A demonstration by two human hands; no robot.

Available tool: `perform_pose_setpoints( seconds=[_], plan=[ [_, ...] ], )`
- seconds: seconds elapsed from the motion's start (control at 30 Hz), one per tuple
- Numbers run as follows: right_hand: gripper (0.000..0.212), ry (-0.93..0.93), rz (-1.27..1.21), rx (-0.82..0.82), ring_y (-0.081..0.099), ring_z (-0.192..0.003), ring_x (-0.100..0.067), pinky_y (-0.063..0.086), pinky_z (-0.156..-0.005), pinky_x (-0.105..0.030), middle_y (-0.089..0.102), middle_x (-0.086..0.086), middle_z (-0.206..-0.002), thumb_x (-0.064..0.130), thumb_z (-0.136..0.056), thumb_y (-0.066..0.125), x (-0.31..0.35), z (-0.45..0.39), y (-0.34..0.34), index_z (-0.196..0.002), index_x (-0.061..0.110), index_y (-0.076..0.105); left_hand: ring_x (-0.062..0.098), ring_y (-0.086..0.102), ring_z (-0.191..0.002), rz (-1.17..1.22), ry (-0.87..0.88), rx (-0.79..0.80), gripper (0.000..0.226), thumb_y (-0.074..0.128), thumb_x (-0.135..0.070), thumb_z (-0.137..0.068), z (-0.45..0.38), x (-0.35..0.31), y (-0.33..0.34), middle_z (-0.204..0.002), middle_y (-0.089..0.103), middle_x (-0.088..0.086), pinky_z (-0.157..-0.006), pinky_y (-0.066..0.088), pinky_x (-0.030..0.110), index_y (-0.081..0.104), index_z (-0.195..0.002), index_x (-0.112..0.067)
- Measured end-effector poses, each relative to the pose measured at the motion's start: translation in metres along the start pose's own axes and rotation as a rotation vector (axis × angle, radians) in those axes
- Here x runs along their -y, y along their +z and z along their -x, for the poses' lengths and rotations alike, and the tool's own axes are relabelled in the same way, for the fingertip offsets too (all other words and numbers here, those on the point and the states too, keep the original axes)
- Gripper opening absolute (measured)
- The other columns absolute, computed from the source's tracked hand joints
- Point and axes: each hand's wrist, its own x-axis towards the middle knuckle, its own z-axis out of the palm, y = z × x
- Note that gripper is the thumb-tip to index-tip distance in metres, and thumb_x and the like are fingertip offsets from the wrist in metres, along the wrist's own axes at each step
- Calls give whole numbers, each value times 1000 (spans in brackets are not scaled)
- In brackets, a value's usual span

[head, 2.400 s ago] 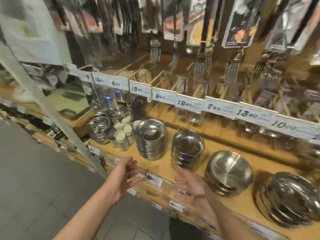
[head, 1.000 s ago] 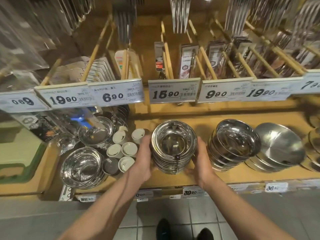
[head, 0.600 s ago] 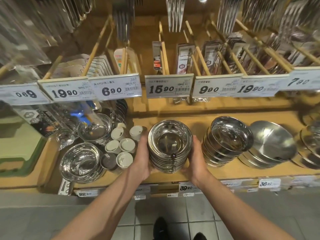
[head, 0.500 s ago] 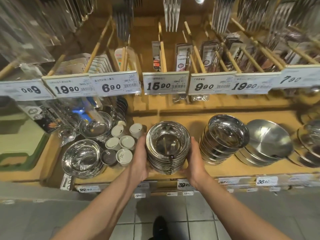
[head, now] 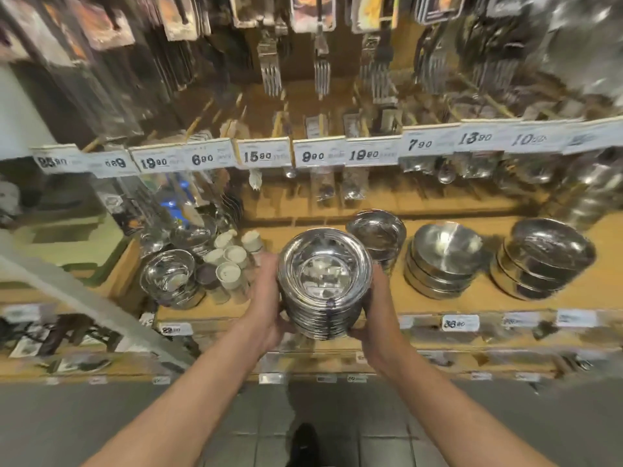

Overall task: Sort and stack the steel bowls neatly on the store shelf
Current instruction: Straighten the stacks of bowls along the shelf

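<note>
I have the tall nested stack of round shiny steel bowls [head: 324, 284] clamped between my left hand [head: 268, 299] and right hand [head: 377, 306], palms on opposite sides so the column can't shear, apparently lifted clear before the wooden shelf [head: 384, 299].

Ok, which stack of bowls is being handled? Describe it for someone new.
Find the wooden shelf under the row of price tags. Near its front edge, the stack sits between the left hand and right hand. It alone is gripped; the other stacks stand untouched.
</note>
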Motion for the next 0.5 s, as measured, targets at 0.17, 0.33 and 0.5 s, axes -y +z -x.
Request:
perform_pose_setpoints(
  seconds=[0.17,0.33,0.5],
  plan=[
    [50,-36,-29,-104,67,-96,3,50,-75,-37,74,26,-100,78,-92,29,16,61,-69,-105,52,69,29,61,-103,-62,21,89,49,48,-67,-78,48,30,69,-107,73,3,-61,59,48,78,-88,-30],
    [44,-89,-104,-285,67,-100,0,54,-84,-44,72,26,-110,78,-89,35,31,116,-158,-106,55,68,14,75,-71,-118,23,390,52,40,-63,-86,83,64,161,-79,78,-8,-49,57,31,82,-83,-33],
    [48,-145,-144,-475,65,-107,1,57,-87,-52,71,28,-114,82,-87,34,43,157,-247,-114,56,65,13,75,-85,-160,-52,696,56,34,-60,-94,98,94,257,-96,79,-4,-61,61,32,81,-99,-30]
  ],
)
